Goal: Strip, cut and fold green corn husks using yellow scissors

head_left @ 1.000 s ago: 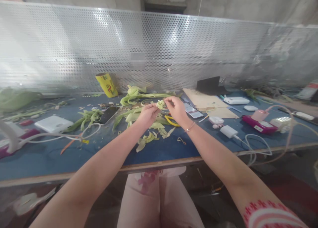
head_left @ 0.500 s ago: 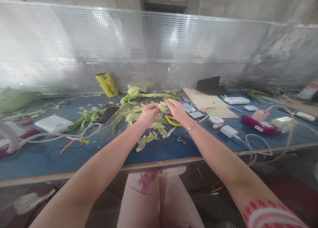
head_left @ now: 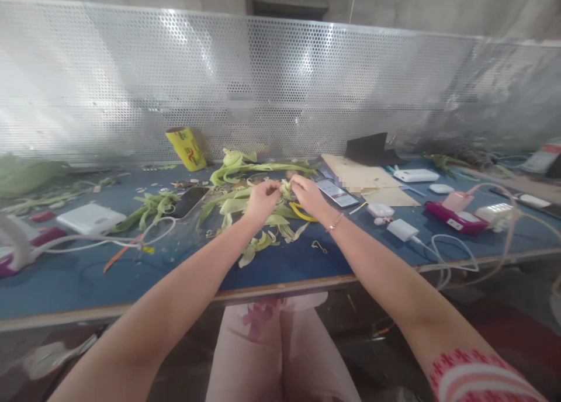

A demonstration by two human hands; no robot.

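Note:
Above the middle of the bench I hold a small, crumpled, pale green leafy piece (head_left: 286, 189) between my two hands. My left hand (head_left: 264, 196) is closed, its fingertips pinched at the left side of the piece. My right hand (head_left: 305, 193) pinches it from the right, with a thin bracelet at the wrist. A brownish end shows just above the right fingers. Long green leaf strips (head_left: 245, 171) lie behind and to the left of the hands. Torn pale leaf pieces (head_left: 258, 247) are scattered in front of them, and a yellow band (head_left: 302, 212) lies under my right hand.
A yellow tube (head_left: 187, 149) leans before the perforated metal screen (head_left: 280, 86). Phones (head_left: 337, 193), cardboard (head_left: 368, 177), a white power bank (head_left: 92, 218), a white charger (head_left: 402, 231) and looping cables lie around. The bench's front edge (head_left: 284, 288) is near my lap.
The hands keep their pinch on the leafy piece, with only a slight shift of the fingers. The whole view has moved a little.

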